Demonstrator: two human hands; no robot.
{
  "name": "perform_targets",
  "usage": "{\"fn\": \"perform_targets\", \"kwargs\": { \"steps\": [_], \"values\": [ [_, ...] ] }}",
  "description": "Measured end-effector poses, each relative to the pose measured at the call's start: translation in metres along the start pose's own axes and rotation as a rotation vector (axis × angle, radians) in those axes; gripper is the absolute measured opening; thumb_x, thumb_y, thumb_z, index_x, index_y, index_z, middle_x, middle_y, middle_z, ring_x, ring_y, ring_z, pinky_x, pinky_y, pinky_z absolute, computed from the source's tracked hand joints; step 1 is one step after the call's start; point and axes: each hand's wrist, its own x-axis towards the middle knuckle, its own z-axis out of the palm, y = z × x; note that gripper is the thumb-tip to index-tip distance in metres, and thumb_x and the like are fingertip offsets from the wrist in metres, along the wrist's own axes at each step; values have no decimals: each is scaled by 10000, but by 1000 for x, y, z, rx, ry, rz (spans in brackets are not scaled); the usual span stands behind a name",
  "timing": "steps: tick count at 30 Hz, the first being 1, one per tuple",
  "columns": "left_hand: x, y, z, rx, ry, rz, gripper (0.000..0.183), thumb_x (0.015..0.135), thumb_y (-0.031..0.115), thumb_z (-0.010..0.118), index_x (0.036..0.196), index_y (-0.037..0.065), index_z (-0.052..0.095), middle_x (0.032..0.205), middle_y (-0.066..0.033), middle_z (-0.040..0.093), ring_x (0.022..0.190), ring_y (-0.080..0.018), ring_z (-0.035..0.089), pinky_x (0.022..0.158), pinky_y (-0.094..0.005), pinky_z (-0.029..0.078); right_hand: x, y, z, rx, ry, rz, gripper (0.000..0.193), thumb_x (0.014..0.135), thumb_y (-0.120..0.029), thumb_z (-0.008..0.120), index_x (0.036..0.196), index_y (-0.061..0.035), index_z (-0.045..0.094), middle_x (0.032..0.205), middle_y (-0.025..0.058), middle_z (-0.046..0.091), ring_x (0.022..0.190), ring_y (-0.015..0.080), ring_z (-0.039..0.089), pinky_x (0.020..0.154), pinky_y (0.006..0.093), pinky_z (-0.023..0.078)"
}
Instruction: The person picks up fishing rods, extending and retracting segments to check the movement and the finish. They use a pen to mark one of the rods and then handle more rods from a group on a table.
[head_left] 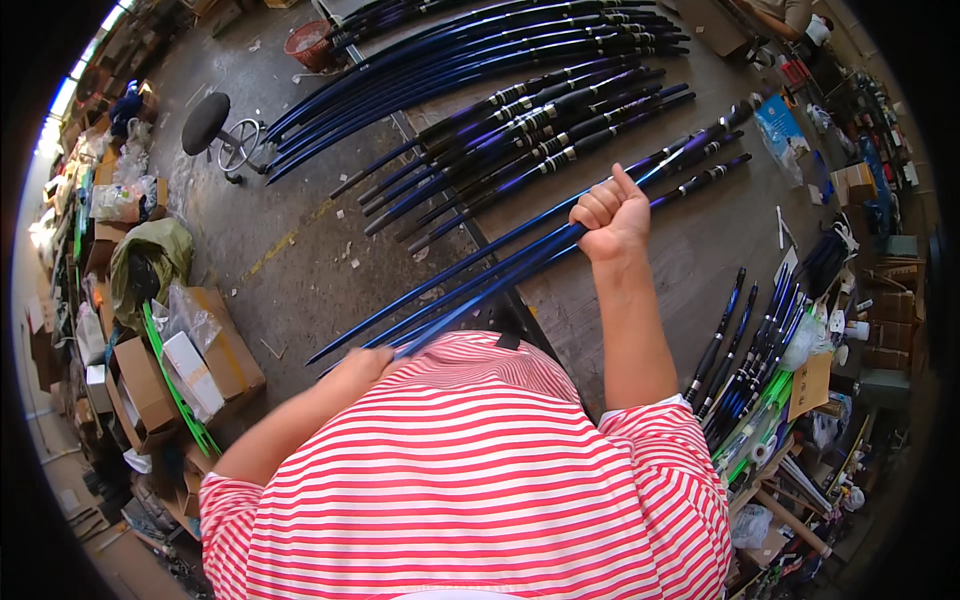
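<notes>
My right hand point(612, 215) is closed in a fist around a blue fishing rod point(490, 292), its thumb pointing up along the far side. The rod slants from close to my waist up to the right. Its lower end meets my left hand point(365, 368), which looks closed on it, a little blurred and partly hidden by my striped shirt. More blue rods point(430, 290) lie alongside under it on the bench. Their dark handles point(715, 175) rest to the right, beyond my right hand.
Several black and purple rod handles point(520, 130) lie in a row ahead, with long blue rods point(400, 85) behind. A round stool point(207, 123) and cardboard boxes point(225, 340) stand left. More rods point(760, 340) and clutter fill the right. Another person point(790, 18) is at the far right.
</notes>
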Motion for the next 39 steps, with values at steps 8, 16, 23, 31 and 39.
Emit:
{"fn": "perform_targets", "kwargs": {
  "steps": [8, 16, 23, 31, 39],
  "values": [
    [86, -22, -7, 126, 171, 59, 368, 890, 359, 433, 805, 12, 520, 707, -186, 559, 642, -325, 545, 581, -405, 431, 103, -14, -55, -344, 116, -96, 291, 871, -271, 519, 649, -117, 409, 548, 22, 456, 479, 164, 480, 506, 322, 437],
    [150, -40, 15, 360, 830, 239, 203, 747, 195, 635, 851, 37, 563, 777, -130, 533, 726, -299, 537, 615, -388, 432, 146, -32, -90, -1620, 210, -238, 370, 825, -261, 564, 617, 44, 582, 541, 98, 585, 419, 136, 561, 389, 256, 465],
    [171, -35, 5, 518, 673, 131, 183, 775, 191, 602, 809, 47, 495, 804, -155, 544, 737, -325, 537, 621, -417, 428, 125, -13, -76, -1383, 143, -127, 299, 801, -263, 617, 733, 25, 579, 643, 97, 612, 491, 147, 584, 426, 249, 471],
    [121, -26, 16, -792, 152, 38, 319, 904, 353, 429, 883, 41, 492, 620, -100, 555, 555, -247, 523, 512, -355, 411, 70, 37, -50, -608, -284, -135, 107, 847, -138, 566, 918, -61, 545, 880, 98, 622, 842, 165, 596, 721, 263, 476],
    [81, -8, -2, -1392, 175, -16, 375, 885, 409, 462, 805, 47, 519, 600, -34, 487, 398, -60, 320, 348, -201, 202, -25, 69, -12, -1095, -850, -504, 670, 769, -282, 651, 1289, -39, 304, 1169, 142, 498, 1067, 225, 494, 883, 314, 421]
  ]
}}
